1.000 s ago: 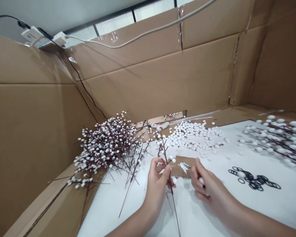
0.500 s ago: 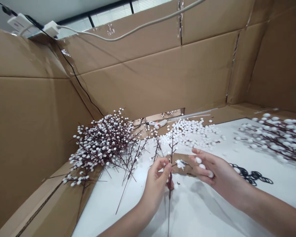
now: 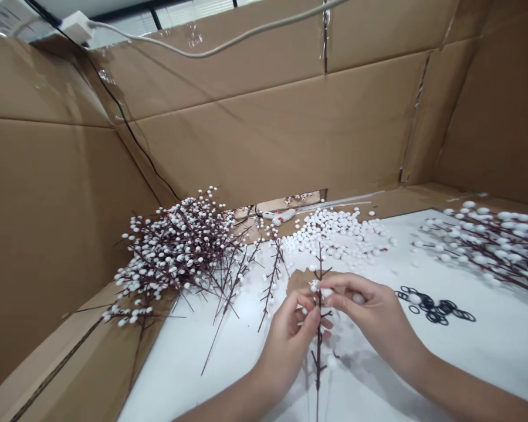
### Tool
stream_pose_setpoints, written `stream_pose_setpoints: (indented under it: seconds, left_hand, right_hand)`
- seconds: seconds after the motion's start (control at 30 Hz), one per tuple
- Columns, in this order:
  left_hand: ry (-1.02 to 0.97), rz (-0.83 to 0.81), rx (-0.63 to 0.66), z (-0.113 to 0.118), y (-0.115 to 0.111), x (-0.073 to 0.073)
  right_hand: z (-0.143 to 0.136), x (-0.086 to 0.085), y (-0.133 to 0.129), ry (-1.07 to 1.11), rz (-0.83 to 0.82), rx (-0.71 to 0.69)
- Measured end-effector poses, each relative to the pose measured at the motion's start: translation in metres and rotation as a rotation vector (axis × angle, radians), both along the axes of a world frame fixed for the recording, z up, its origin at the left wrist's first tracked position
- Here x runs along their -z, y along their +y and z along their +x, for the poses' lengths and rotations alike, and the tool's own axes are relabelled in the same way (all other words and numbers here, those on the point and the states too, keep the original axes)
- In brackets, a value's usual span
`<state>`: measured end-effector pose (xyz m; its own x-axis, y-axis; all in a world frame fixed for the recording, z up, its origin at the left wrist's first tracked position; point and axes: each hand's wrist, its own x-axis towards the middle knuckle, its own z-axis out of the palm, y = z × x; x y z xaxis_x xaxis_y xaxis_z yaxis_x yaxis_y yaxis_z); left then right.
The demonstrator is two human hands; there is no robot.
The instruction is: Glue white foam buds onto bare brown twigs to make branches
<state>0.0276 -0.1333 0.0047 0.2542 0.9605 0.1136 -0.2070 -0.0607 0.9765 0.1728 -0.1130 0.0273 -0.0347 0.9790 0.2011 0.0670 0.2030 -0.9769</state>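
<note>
An upright brown twig with short side branches is pinched in my left hand, just left of its stem. My right hand holds a white berry between thumb and fingertips against the twig's upper part; another white berry shows by its curled fingers. Behind the hands lies a torn piece of brown cardboard. Loose white berries are spread on the white board beyond it.
Berry branches are heaped at the left, with more branches at the right. Black rings lie right of my right hand. A white glue gun rests at the back. Cardboard walls surround the board.
My right hand has moved left and its fingertips have come to the twig with a berry. The twig and my left hand have shifted slightly right, and the view has shifted a little.
</note>
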Motion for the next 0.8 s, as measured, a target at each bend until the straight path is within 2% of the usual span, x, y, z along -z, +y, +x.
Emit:
stream_pose_setpoints:
  seconds: [0.13, 0.33, 0.57, 0.8]
  left_hand:
    - [-0.03, -0.023, 0.051, 0.0011, -0.003, -0.0013]
    - [-0.03, -0.042, 0.008, 0.0037, -0.0046, -0.0058]
    - [-0.02, -0.051, -0.022, 0.0043, -0.0054, -0.0053]
    - [0.005, -0.025, -0.022, 0.0029, -0.0045, -0.0047]
  right_hand:
    - [-0.0019, 0.0009, -0.0066, -0.007, -0.018, -0.012]
    - [-0.0029, -0.0004, -0.0085, -0.029, 0.011, 0.005]
    - [-0.0015, 0.0025, -0.0094, -0.03, -0.023, -0.075]
    - [-0.0009, 0.0027, -0.0082, -0.07, -0.038, -0.084]
